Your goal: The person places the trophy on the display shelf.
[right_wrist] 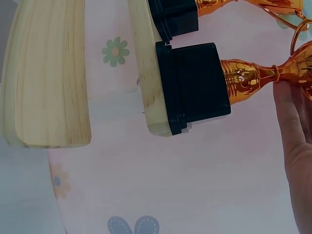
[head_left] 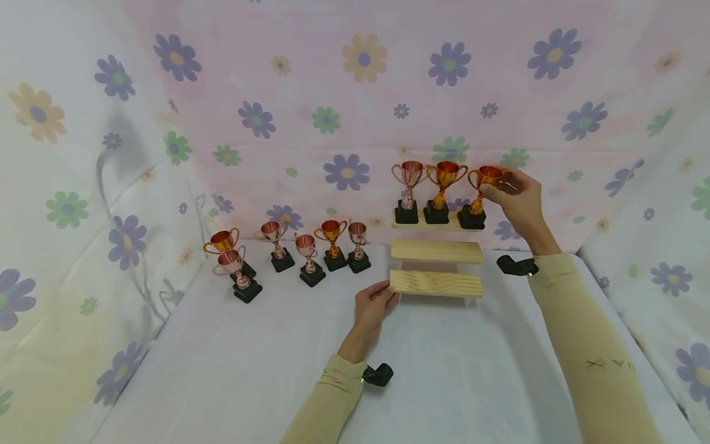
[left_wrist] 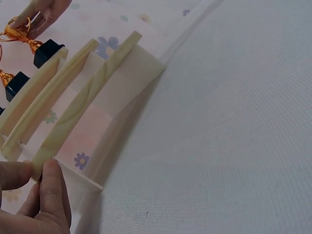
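My right hand (head_left: 521, 200) holds a gold trophy cup (head_left: 477, 200) by its bowl and handle. Its black base (right_wrist: 197, 83) stands on the right end of the top shelf, seen close in the right wrist view. Beside it on that shelf are another gold trophy (head_left: 445, 182) and a rose-gold trophy (head_left: 410, 179). With thumb and fingers, my left hand (head_left: 373, 308) pinches the left end of the lowest board (head_left: 438, 283) of a three-tier wooden stand. The middle board (left_wrist: 48, 109) bears nothing.
On the white table to the left stand several more trophies, among them a gold one (head_left: 331, 237) and a rose-gold one (head_left: 307, 250). A flowered cloth backdrop (head_left: 305, 92) rises behind the stand and along both sides.
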A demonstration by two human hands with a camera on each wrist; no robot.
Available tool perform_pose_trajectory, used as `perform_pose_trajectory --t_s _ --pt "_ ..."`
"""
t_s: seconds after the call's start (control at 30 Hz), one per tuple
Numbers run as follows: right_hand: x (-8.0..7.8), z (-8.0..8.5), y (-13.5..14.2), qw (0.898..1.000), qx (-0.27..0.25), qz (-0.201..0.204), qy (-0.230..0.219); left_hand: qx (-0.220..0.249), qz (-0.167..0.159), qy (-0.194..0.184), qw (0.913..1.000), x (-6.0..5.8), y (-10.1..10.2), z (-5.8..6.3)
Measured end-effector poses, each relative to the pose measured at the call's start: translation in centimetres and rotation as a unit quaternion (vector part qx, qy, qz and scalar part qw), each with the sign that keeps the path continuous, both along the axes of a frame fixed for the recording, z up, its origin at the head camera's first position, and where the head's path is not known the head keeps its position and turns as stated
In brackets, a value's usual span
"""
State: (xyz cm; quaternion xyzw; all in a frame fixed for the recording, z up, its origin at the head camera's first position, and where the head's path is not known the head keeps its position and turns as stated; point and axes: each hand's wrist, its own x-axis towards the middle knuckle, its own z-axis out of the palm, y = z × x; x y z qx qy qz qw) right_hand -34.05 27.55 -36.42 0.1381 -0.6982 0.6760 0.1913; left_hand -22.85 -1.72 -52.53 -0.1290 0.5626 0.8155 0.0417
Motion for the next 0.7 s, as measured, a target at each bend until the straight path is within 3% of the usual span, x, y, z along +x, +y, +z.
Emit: perform_pose_trajectory --t_s 0.7 --pt "-0.3 0.2 -1.0 1.000 -0.020 -0.004 0.009 0.012 0.001 0.002 0.9999 0.0 0.0 -0.1"
